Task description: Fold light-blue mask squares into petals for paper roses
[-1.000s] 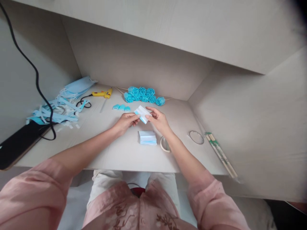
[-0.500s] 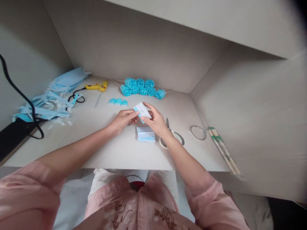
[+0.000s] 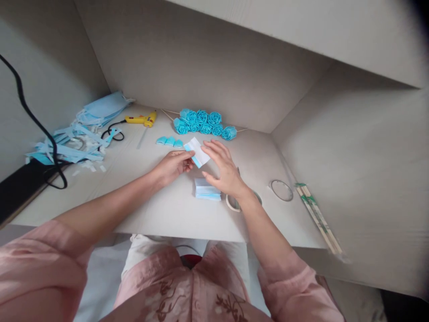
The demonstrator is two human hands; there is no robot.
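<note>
My left hand [image 3: 177, 165] pinches a small piece of blue and white face mask fabric [image 3: 198, 153] by its left edge, between thumb and fingers. My right hand [image 3: 224, 172] is beside the piece's right edge with fingers and thumb spread apart; whether a fingertip touches it I cannot tell. Below the hands lies a stack of cut mask pieces [image 3: 208, 190]. White-handled scissors [image 3: 233, 203] lie partly hidden under my right wrist. Just beyond my left hand sits a row of folded blue petals [image 3: 170, 141].
Blue fabric roses [image 3: 205, 123] on sticks lie at the back. A yellow glue gun [image 3: 142, 119] is at the back left, near face masks [image 3: 103, 109] and mask scraps [image 3: 67, 147]. A ring of wire [image 3: 281, 190] and packaged wooden sticks [image 3: 318, 219] lie at right.
My right hand has let go of the mask piece and opened its fingers. The left hand keeps its pinch on the piece. The view has shifted slightly.
</note>
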